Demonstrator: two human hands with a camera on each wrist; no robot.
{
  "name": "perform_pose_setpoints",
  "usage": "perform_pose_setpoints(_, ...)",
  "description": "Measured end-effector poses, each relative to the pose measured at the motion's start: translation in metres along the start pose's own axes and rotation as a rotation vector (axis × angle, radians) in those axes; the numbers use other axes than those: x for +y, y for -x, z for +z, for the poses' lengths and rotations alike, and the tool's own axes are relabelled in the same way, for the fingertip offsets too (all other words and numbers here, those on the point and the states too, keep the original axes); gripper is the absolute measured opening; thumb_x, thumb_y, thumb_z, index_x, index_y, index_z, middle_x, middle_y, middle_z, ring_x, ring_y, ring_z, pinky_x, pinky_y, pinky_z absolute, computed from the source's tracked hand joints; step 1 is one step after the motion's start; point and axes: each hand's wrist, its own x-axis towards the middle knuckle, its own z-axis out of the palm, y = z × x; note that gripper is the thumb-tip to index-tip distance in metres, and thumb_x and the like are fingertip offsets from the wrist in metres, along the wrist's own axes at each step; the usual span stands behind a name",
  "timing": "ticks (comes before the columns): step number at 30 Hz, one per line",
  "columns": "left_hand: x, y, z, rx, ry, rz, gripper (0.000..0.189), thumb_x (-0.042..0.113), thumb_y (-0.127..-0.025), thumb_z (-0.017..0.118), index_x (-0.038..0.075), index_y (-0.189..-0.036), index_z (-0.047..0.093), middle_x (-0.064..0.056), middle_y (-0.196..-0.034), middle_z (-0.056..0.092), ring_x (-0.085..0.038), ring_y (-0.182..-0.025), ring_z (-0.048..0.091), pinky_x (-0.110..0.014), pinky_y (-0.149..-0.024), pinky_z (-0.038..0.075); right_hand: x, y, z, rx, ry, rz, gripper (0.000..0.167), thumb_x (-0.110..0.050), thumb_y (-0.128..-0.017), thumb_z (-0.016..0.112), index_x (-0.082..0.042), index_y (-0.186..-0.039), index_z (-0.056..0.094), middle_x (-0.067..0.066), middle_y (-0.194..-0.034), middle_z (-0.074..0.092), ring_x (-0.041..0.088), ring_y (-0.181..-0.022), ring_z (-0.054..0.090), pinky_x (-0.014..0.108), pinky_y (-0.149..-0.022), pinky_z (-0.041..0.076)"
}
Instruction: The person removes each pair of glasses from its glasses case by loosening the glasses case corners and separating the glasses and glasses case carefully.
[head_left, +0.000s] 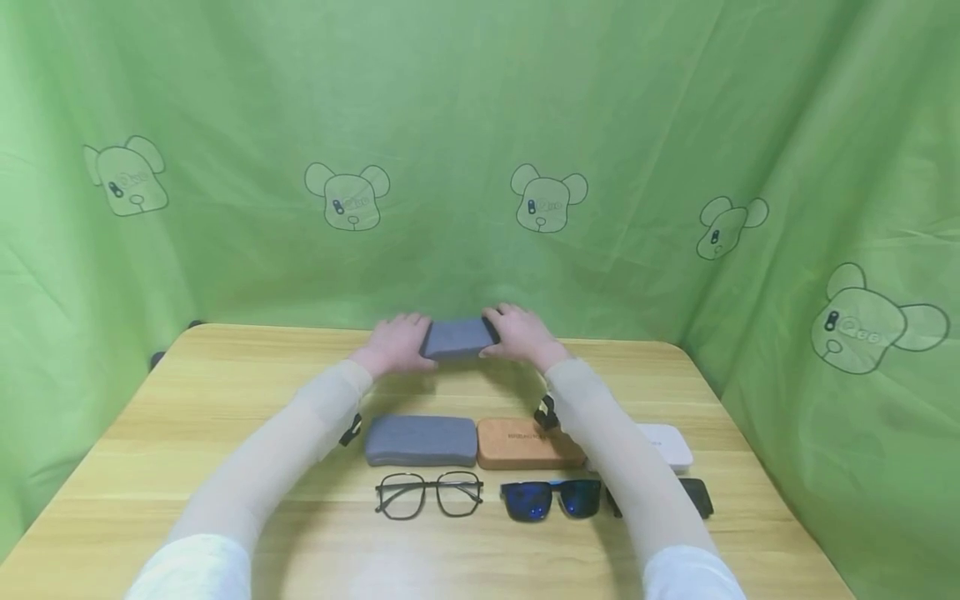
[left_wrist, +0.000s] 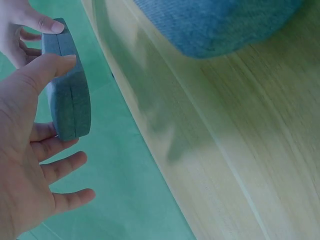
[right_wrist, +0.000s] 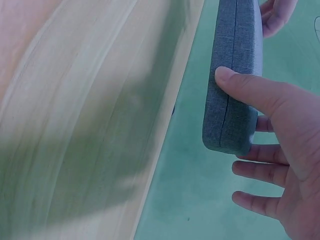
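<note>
A grey-blue fabric glasses case (head_left: 459, 338) is held between my two hands at the far edge of the table. My left hand (head_left: 397, 342) grips its left end, thumb on the near side and fingers behind, as the left wrist view shows. At the other end my right hand (head_left: 521, 337) pinches the case (right_wrist: 233, 75) with the thumb across its seam side. The lid looks closed. Nearer to me a second grey-blue glasses case (head_left: 422, 440) lies on the table, beside an orange-brown case (head_left: 528, 443).
In front of the cases lie black-framed glasses (head_left: 429, 494) and blue-lensed sunglasses (head_left: 552, 498). A white case (head_left: 666, 446) and dark sunglasses (head_left: 697, 497) are partly hidden by my right forearm. Green curtain (head_left: 450, 125) hangs behind the wooden table (head_left: 247, 375).
</note>
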Motion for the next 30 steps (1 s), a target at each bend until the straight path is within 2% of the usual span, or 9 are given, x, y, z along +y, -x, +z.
perform_pose_setpoints(10, -0.004, 0.009, -0.004, 0.141, -0.034, -0.009, 0.085, 0.050, -0.081, 0.072, 0.006, -0.146, 0.039, -0.014, -0.148, 0.047, -0.035, -0.134, 0.046, -0.060, -0.111, 0.036, -0.014, 0.010, -0.010, 0.077, 0.007, 0.003, 0.085, -0.051, -0.076, 0.077, -0.010, -0.143, 0.045, 0.016, -0.132, 0.056, 0.032, -0.119, 0.055, 0.054, -0.102, 0.047)
perform_pose_setpoints(21, -0.010, 0.026, -0.005, 0.281, -0.104, 0.043, 0.083, 0.052, -0.079, 0.073, 0.007, -0.142, 0.045, -0.013, -0.144, 0.051, -0.034, -0.135, 0.043, -0.059, -0.114, 0.031, -0.029, 0.020, -0.018, 0.147, 0.046, -0.024, 0.082, -0.052, -0.075, 0.077, -0.010, -0.140, 0.049, 0.016, -0.128, 0.059, 0.032, -0.116, 0.057, 0.052, -0.096, 0.052)
perform_pose_setpoints(30, -0.011, 0.040, -0.012, 0.333, -0.092, 0.060, 0.079, 0.048, -0.079, 0.074, 0.007, -0.141, 0.047, -0.013, -0.143, 0.052, -0.034, -0.137, 0.041, -0.062, -0.116, 0.026, -0.040, 0.027, -0.023, 0.194, 0.088, -0.043, 0.081, -0.054, -0.076, 0.076, -0.010, -0.139, 0.049, 0.015, -0.129, 0.058, 0.031, -0.117, 0.055, 0.052, -0.095, 0.052)
